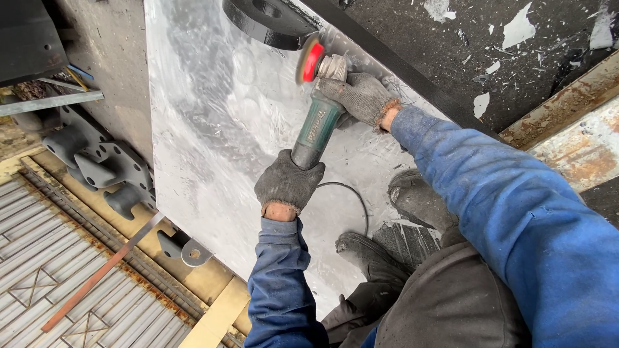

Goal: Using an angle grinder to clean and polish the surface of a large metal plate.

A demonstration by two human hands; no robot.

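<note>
A green angle grinder [317,125] with a red disc [311,60] is held over a large shiny steel plate [213,109]. My left hand [288,183], in a dark grey knit glove, grips the rear of the grinder's body. My right hand [359,96], gloved the same way, holds the grinder near its head. The disc sits at the plate's far edge, beside a black round metal part [267,22]. The grinder's black cable [351,193] loops over the plate toward my boots [416,200]. Both sleeves are blue.
A black steel beam [400,67] runs along the plate's far right edge. Grey cast brackets [106,167] lie left of the plate on yellowed boards. A rusty flat bar [97,274] rests on ribbed metal grating [45,283] at lower left. Rusty rails [574,122] lie at right.
</note>
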